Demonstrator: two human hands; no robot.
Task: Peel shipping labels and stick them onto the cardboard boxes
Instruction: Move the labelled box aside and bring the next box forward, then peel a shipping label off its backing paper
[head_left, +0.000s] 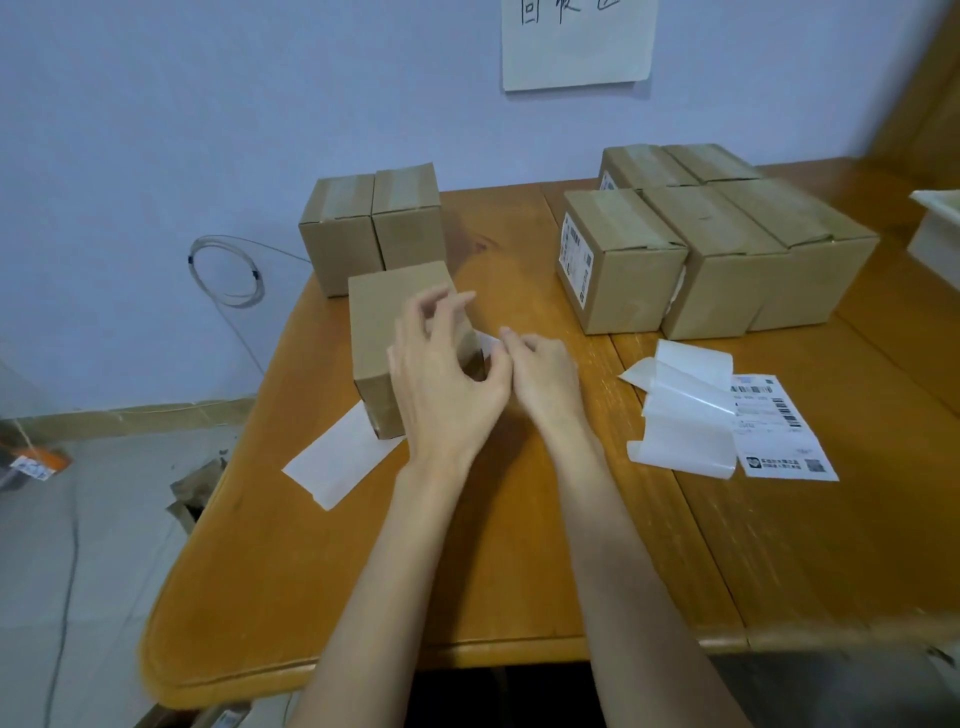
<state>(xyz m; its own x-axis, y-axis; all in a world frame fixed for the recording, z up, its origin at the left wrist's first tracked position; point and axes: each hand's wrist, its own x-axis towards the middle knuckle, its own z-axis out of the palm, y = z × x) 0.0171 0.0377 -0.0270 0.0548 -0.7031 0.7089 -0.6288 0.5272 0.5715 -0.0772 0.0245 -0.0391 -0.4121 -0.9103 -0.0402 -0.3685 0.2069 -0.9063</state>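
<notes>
Lilac wall behind, and your wooden table (493, 545) carries sealed boxes in two groups. Your left hand (447, 384) and right hand (543, 376) meet at the near box (384, 332), fingers curled and apparently pinching a white label (488, 340) by its edge. Expect it to be thin, floppy and sticky, so keep hold of the corners. Printed labels (779, 426) and spent backing (685, 410) lie to your right.

Plain brown cardboard boxes (400, 332) on orange-brown wood-grain table (467, 561). White label (784, 426) w/ black barcodes & QR squares; translucent white backing sheets (685, 415). Wall (208, 104) pale lavender-blue, white paper sign (576, 47) w/ black handwriting.
</notes>
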